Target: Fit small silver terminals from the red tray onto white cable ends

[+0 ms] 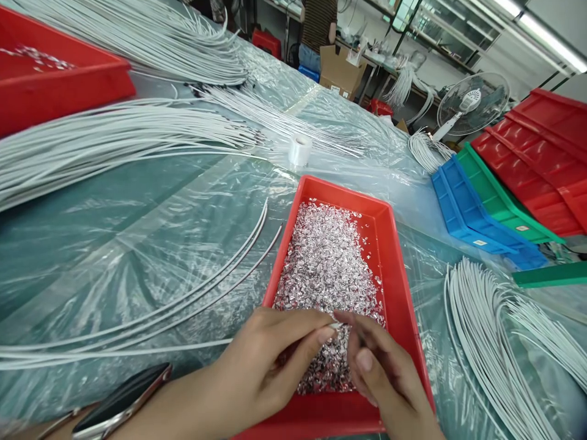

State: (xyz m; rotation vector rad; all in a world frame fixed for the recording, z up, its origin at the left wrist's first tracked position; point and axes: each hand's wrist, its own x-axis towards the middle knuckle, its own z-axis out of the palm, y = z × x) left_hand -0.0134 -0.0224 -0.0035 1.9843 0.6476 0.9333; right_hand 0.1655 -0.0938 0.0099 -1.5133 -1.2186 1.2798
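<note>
My left hand (270,357) pinches a white cable (183,350) near its end, between thumb and forefinger. The cable's pale tip pokes out past the fingertips toward my right hand (389,373). That hand's fingers are curled close about the tip, with the forefinger at it; whatever lies between them is hidden. Both hands hang over the near half of a red tray (406,293), which holds a heap of small, shiny silver foil scraps (328,256). Left of the tray, several loose white cables (220,278) curve across the plastic-covered table (151,244).
Big bundles of white cable (114,137) lie at the left, another bundle (486,342) at the right. A second red tray (68,85) stands upper left. Beyond my tray is a clear tape roll (299,150). Blue crates (477,208), red crates (536,153) and a fan (472,101) are at the right.
</note>
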